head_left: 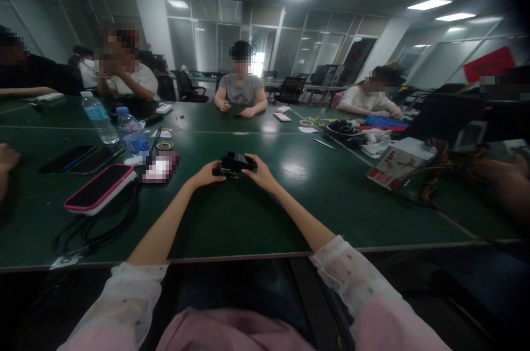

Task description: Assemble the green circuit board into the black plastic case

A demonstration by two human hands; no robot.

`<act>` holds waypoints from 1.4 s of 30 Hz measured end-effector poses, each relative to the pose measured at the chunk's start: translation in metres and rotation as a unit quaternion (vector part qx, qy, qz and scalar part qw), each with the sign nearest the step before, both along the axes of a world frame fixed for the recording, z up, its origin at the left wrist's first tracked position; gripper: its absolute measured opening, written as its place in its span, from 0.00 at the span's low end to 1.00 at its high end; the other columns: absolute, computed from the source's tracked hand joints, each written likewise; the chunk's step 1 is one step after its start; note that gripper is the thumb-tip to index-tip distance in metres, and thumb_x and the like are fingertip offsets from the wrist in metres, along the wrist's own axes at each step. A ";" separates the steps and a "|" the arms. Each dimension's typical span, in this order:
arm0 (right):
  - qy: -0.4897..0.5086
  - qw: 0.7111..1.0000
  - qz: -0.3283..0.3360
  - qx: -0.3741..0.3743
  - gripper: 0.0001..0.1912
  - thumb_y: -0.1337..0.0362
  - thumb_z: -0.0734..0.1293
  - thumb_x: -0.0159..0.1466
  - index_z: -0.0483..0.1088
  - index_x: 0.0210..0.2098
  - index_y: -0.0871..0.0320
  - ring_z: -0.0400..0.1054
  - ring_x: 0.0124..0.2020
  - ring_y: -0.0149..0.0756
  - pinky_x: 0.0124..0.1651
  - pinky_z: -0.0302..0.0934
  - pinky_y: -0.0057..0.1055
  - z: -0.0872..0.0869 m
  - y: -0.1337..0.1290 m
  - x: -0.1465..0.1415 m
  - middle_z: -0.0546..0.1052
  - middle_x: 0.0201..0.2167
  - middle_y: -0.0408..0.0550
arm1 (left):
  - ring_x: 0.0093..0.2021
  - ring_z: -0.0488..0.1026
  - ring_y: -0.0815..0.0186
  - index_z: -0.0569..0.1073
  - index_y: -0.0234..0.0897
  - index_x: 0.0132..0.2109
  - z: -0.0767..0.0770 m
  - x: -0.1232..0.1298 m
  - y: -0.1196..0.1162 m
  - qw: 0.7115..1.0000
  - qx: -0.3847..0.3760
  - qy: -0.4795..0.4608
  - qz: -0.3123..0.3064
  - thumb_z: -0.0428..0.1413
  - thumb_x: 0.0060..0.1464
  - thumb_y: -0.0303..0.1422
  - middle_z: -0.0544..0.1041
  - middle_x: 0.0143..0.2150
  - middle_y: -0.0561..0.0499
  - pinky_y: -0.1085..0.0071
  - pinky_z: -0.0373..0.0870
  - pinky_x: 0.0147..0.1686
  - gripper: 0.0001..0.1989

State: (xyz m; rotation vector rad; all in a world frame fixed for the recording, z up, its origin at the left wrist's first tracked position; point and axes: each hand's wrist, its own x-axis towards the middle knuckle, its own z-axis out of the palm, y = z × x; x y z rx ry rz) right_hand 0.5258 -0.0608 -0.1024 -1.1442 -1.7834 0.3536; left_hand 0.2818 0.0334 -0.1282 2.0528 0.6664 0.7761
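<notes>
A small black boxy device [236, 162] is held just above the green table, straight ahead of me. Its exact kind is too dark and small to make out; a thin edge with lighter specks shows along its underside. My left hand [207, 173] grips its left end, thumb toward me. On the opposite end, the fingers and thumb of my right hand [260, 173] are closed around it. To the left of my left hand lies a dark red card-like item [173, 166], partly blurred out.
Left on the green table [248, 218] are a pink-edged case [101, 188], black cables [120, 218], two dark phones [97, 159] and two water bottles [133, 133]. Rightward sit a metal box with wires [399, 163] and a pen [324, 144]. Several people sit around, one opposite [242, 89].
</notes>
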 end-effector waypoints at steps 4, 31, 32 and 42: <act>-0.033 0.999 0.007 0.005 0.28 0.63 0.69 0.58 0.60 0.57 0.55 0.67 0.52 0.43 0.53 0.63 0.42 0.000 0.000 0.000 0.70 0.52 0.53 | 0.53 0.71 0.53 0.66 0.32 0.55 0.000 0.000 0.000 1.000 0.006 0.006 0.006 0.65 0.42 0.33 0.72 0.54 0.39 0.52 0.65 0.55 0.32; -0.016 0.997 0.049 -0.051 0.29 0.60 0.73 0.53 0.64 0.53 0.55 0.68 0.50 0.41 0.54 0.62 0.43 -0.016 0.007 0.006 0.72 0.49 0.50 | 0.49 0.72 0.53 0.69 0.34 0.51 0.010 0.001 -0.009 0.998 0.031 0.050 0.030 0.66 0.40 0.41 0.74 0.49 0.43 0.55 0.67 0.51 0.31; -0.011 0.997 0.048 -0.053 0.28 0.60 0.73 0.53 0.65 0.52 0.55 0.69 0.50 0.41 0.54 0.62 0.43 -0.016 0.007 0.006 0.73 0.48 0.50 | 0.49 0.72 0.53 0.69 0.34 0.51 0.010 0.001 -0.009 0.998 0.030 0.049 0.030 0.66 0.40 0.41 0.74 0.49 0.43 0.55 0.67 0.51 0.32; 0.041 0.995 0.041 -0.078 0.27 0.60 0.73 0.52 0.65 0.50 0.56 0.70 0.47 0.40 0.53 0.64 0.43 -0.018 0.010 0.004 0.74 0.45 0.49 | 0.53 0.71 0.52 0.68 0.35 0.54 0.008 0.001 -0.008 0.999 0.012 0.036 0.027 0.67 0.40 0.39 0.74 0.52 0.42 0.54 0.65 0.54 0.33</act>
